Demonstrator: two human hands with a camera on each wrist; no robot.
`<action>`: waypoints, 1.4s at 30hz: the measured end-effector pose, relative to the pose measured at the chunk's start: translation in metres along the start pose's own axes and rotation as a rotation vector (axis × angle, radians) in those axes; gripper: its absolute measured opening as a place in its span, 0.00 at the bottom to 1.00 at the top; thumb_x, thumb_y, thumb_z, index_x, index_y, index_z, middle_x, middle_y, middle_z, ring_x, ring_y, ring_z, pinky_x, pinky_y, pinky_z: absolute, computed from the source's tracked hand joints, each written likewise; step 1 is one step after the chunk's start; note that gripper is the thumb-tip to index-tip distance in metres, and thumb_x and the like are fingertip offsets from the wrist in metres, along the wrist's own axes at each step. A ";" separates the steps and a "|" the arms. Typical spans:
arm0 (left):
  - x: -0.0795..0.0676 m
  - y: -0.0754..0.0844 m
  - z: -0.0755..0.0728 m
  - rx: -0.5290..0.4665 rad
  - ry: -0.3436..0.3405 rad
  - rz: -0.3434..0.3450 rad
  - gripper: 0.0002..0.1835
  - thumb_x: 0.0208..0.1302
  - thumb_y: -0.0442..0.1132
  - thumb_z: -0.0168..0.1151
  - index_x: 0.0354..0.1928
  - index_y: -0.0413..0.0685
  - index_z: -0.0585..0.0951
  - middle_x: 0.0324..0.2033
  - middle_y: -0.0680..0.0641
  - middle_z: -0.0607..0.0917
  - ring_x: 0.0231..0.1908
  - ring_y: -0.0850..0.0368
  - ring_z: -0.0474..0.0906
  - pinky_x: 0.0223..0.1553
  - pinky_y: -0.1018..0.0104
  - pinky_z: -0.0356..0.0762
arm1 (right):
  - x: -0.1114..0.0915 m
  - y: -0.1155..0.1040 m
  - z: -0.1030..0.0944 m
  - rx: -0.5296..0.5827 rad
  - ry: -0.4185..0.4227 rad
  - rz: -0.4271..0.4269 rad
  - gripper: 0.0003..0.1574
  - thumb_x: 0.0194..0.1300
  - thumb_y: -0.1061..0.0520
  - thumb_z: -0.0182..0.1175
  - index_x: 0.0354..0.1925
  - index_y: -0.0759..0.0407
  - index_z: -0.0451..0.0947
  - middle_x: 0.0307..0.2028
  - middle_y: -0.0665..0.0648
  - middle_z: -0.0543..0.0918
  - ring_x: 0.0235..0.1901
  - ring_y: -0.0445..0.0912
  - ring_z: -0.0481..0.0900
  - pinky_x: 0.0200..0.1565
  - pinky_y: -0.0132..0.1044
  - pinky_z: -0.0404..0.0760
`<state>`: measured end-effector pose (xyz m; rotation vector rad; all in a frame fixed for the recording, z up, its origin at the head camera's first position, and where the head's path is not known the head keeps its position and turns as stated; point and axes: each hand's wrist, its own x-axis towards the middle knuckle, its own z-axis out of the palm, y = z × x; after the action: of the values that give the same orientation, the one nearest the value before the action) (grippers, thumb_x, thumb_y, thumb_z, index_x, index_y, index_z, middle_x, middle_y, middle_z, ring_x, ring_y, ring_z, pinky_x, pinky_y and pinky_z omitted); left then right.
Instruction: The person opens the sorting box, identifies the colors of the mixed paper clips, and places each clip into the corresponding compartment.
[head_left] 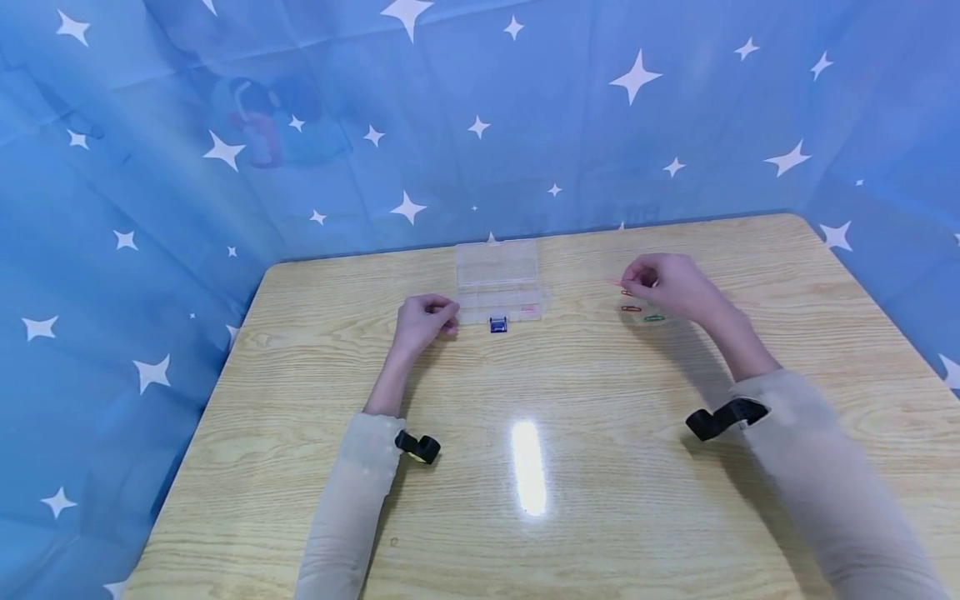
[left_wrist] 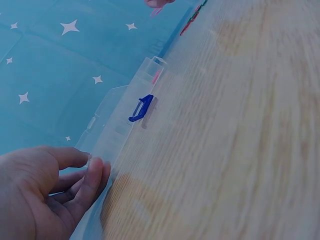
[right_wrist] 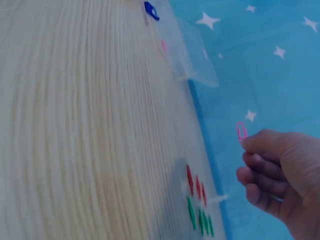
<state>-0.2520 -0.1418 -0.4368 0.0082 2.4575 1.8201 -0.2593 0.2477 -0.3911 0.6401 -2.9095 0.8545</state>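
A clear plastic compartment box (head_left: pixel 487 297) stands with its lid raised and its blue latch (head_left: pixel 498 325) facing me. Something pink (head_left: pixel 529 307) lies in its front right compartment. At the box's left front corner, my left hand (head_left: pixel 426 323) pinches the edge between thumb and finger. My right hand (head_left: pixel 670 283) is off to the right, holding a pink paper clip (right_wrist: pixel 241 131) by one end between thumb and index finger. Below that hand lie several red paper clips (right_wrist: pixel 190 180) and green paper clips (right_wrist: pixel 191 213), partly hidden from the head view.
A light wood-grain table (head_left: pixel 465 517) carries everything, with a bright glare spot near its middle. Behind its far edge hangs a blue curtain (head_left: pixel 540 108) with white stars. Each sleeve bears a black wrist camera mount (head_left: pixel 723 418).
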 end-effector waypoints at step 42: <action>-0.002 0.002 -0.001 -0.005 -0.018 0.006 0.12 0.62 0.39 0.60 0.41 0.37 0.80 0.27 0.39 0.82 0.25 0.48 0.82 0.29 0.63 0.83 | 0.058 -0.069 0.071 0.099 -0.167 -0.088 0.04 0.61 0.59 0.58 0.35 0.58 0.79 0.27 0.51 0.80 0.27 0.42 0.77 0.31 0.34 0.79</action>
<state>-0.2507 -0.1426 -0.4347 0.0315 2.4438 1.8204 -0.2792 0.1360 -0.4073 0.8813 -2.9709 0.9853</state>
